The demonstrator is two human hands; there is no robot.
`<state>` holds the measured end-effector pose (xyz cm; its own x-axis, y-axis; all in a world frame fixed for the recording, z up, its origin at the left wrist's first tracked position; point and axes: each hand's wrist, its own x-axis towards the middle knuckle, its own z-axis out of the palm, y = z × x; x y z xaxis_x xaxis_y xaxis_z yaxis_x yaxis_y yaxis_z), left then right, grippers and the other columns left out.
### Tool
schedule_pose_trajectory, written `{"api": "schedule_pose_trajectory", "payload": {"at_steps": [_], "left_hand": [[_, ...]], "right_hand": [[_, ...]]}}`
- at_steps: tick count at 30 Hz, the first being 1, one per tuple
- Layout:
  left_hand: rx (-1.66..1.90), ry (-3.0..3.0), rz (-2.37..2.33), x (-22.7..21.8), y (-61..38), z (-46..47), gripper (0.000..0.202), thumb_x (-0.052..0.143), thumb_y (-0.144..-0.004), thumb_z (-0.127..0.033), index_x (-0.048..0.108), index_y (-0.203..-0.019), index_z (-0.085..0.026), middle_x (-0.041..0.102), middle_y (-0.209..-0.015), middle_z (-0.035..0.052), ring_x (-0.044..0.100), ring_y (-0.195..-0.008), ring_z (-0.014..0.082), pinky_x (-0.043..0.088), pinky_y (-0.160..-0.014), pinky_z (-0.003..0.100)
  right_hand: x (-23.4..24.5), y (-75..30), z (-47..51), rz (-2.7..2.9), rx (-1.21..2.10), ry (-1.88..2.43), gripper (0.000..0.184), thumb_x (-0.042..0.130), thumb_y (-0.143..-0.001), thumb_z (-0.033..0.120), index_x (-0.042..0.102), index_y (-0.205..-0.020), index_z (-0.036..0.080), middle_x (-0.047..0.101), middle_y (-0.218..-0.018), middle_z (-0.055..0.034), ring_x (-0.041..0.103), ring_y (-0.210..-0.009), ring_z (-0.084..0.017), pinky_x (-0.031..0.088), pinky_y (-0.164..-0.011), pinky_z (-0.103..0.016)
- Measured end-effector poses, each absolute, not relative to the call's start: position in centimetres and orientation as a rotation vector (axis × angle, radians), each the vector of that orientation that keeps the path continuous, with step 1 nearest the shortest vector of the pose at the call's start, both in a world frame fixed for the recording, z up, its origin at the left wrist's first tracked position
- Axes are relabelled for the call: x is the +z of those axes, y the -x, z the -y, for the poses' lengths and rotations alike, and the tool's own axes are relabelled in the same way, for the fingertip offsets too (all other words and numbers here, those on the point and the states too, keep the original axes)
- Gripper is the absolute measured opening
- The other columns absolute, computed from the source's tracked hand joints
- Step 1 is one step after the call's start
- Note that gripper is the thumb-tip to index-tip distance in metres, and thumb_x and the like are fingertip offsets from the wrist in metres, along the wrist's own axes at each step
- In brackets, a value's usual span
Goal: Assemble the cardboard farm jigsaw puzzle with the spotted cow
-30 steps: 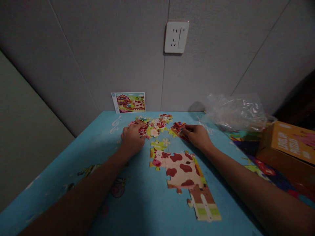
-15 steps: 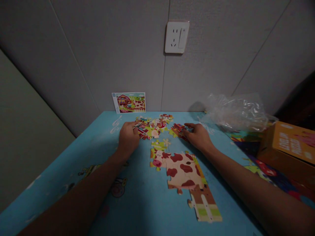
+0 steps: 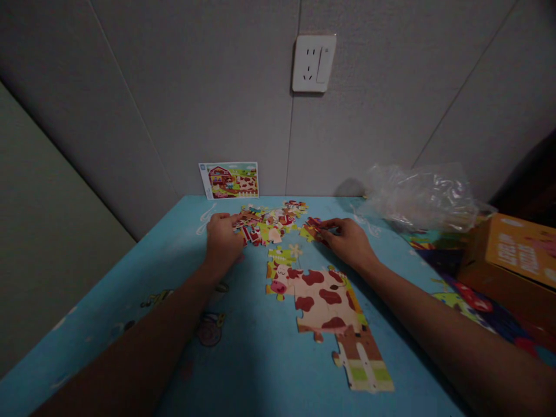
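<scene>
My left hand [image 3: 223, 243] lies at the near left edge of a heap of colourful jigsaw pieces [image 3: 271, 225], its fingertips on a small red jigsaw piece [image 3: 244, 219]. My right hand [image 3: 350, 243] pinches a red jigsaw piece [image 3: 314, 228] between thumb and fingers, at the right end of the heap. Nearer to me, an assembled cartoon cow section [image 3: 324, 304] with brown patches lies flat between my forearms. Its lower end shows legs and a fence. My hands hide part of the heap.
A farm picture card [image 3: 229, 180] leans on the wall behind the blue printed table [image 3: 243, 359]. A crumpled clear plastic bag [image 3: 421, 198] lies at the back right. An orange cardboard box [image 3: 519, 249] stands at the far right, beside a colourful printed surface [image 3: 473, 307]. A wall socket [image 3: 313, 63] is above.
My left hand has shifted slightly left, towards the heap's edge. My right hand stays at the red piece, and the view has moved slightly.
</scene>
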<state>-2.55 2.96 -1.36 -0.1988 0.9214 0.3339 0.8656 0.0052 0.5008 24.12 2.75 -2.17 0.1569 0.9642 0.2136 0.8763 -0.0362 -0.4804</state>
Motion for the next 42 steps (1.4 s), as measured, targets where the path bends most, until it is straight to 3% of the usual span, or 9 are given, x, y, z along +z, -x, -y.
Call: {"api": "schedule_pose_trajectory", "payload": {"at_steps": [4, 7, 12, 18, 22, 27, 31, 38, 42], "left_hand": [[0.880, -1.939, -2.166, -1.3, 2.1, -2.6, 0.048, 0.053, -0.070, -0.011, 0.072, -0.112, -0.023, 0.060, -0.122, 0.0098, 0.052, -0.117, 0.0296, 0.040, -0.102, 0.043], [0.863, -2.011, -2.101, -1.1, 1.3, -1.9, 0.038, 0.059, -0.075, -0.025, 0.071, -0.111, -0.028, 0.058, -0.129, 0.0057, 0.047, -0.121, 0.0318, 0.037, -0.104, 0.048], [0.722, -2.306, -1.803, -1.7, 0.8, -1.4, 0.061, 0.072, -0.069, -0.047, 0.061, -0.126, -0.028, 0.055, -0.137, 0.0037, 0.037, -0.128, 0.0353, 0.026, -0.107, 0.055], [0.773, -2.338, -1.803, -2.1, 1.2, -2.1, 0.047, 0.069, -0.075, -0.038, 0.065, -0.120, -0.026, 0.063, -0.128, 0.0043, 0.046, -0.118, 0.0320, 0.030, -0.103, 0.049], [0.791, -2.361, -1.782, -2.0, 1.3, -2.2, 0.044, 0.067, -0.076, -0.035, 0.066, -0.119, -0.024, 0.064, -0.125, 0.0041, 0.048, -0.115, 0.0303, 0.032, -0.102, 0.046], [0.793, -2.327, -1.784, -2.0, 1.2, -2.2, 0.042, 0.067, -0.076, -0.032, 0.067, -0.117, -0.022, 0.065, -0.124, 0.0057, 0.049, -0.117, 0.0303, 0.032, -0.103, 0.046], [0.796, -2.304, -1.799, -2.0, 1.3, -2.3, 0.040, 0.067, -0.077, -0.033, 0.067, -0.115, -0.022, 0.065, -0.125, 0.0054, 0.050, -0.117, 0.0302, 0.032, -0.103, 0.046], [0.800, -2.295, -1.822, -2.2, 1.4, -2.5, 0.037, 0.066, -0.078, -0.033, 0.067, -0.113, -0.023, 0.065, -0.124, 0.0055, 0.050, -0.118, 0.0306, 0.030, -0.104, 0.047], [0.808, -2.299, -1.814, -2.3, 1.5, -2.6, 0.036, 0.066, -0.077, -0.033, 0.068, -0.112, -0.023, 0.066, -0.122, 0.0057, 0.051, -0.116, 0.0299, 0.031, -0.103, 0.047]], "right_hand": [[-2.2, -24.0, -2.7, 1.744, 0.224, 1.929, 0.030, 0.060, -0.080, 0.035, 0.074, -0.103, 0.021, 0.067, -0.106, -0.0126, 0.061, -0.092, -0.025, 0.042, -0.076, -0.034], [-2.1, -23.9, -2.6, 1.750, 0.228, 1.926, 0.029, 0.061, -0.080, 0.036, 0.074, -0.101, 0.021, 0.067, -0.106, -0.0122, 0.061, -0.090, -0.024, 0.042, -0.075, -0.034], [-2.2, -23.8, -2.5, 1.760, 0.243, 1.919, 0.028, 0.061, -0.080, 0.038, 0.074, -0.099, 0.023, 0.067, -0.101, -0.0103, 0.061, -0.088, -0.024, 0.042, -0.073, -0.033], [-2.0, -23.8, -2.5, 1.771, 0.229, 1.939, 0.027, 0.059, -0.081, 0.036, 0.074, -0.100, 0.023, 0.068, -0.102, -0.0105, 0.061, -0.090, -0.024, 0.042, -0.072, -0.032], [-0.9, -24.0, -2.1, 1.804, 0.105, 1.983, 0.030, 0.056, -0.082, 0.031, 0.073, -0.104, 0.022, 0.067, -0.105, -0.0125, 0.061, -0.098, -0.028, 0.042, -0.079, -0.037], [-0.2, -24.1, -1.1, 1.897, 0.017, 2.100, 0.046, 0.057, -0.080, 0.052, 0.071, -0.110, 0.020, 0.066, -0.106, -0.0168, 0.060, -0.102, -0.035, 0.041, -0.084, -0.048], [-0.3, -24.2, -0.8, 1.951, 0.053, 2.151, 0.045, 0.056, -0.081, 0.055, 0.072, -0.100, 0.018, 0.067, -0.103, -0.0172, 0.063, -0.097, -0.035, 0.041, -0.085, -0.051], [-0.8, -24.8, -1.6, 1.880, 0.180, 2.170, 0.056, 0.067, -0.075, 0.050, 0.065, -0.119, 0.016, 0.069, -0.107, -0.0140, 0.064, -0.096, -0.029, 0.045, -0.078, -0.038], [-0.6, -25.0, -1.8, 1.871, 0.234, 2.136, 0.047, 0.072, -0.071, 0.045, 0.071, -0.108, 0.016, 0.072, -0.102, -0.0120, 0.065, -0.091, -0.026, 0.044, -0.071, -0.032]]}}
